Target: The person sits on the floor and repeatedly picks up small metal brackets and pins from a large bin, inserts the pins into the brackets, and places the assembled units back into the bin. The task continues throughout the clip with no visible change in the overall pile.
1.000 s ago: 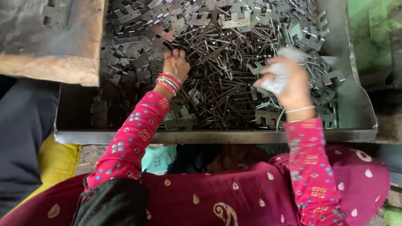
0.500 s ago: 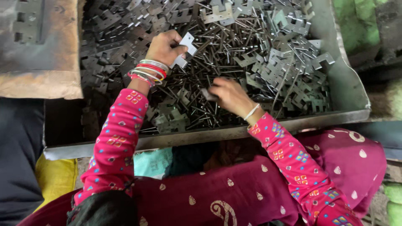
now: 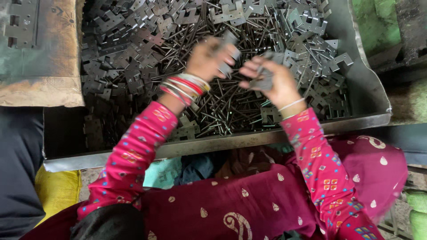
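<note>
Cardboard sheet (image 3: 42, 58) covers the tray's left end, at about nine o'clock. Beside it the large metal tray (image 3: 369, 95) holds a deep heap of flat notched plates (image 3: 129, 49) and thin pins (image 3: 222, 113), loose and unsorted. Over the heap's middle, the left hand (image 3: 207, 58), wrist stacked with bangles (image 3: 184, 86), pinches a small grey plate (image 3: 227, 55). At its three o'clock the right hand (image 3: 271, 82) is closed around another blurred metal piece (image 3: 264, 80). Judging by the full tray, most pieces remain unhandled.
</note>
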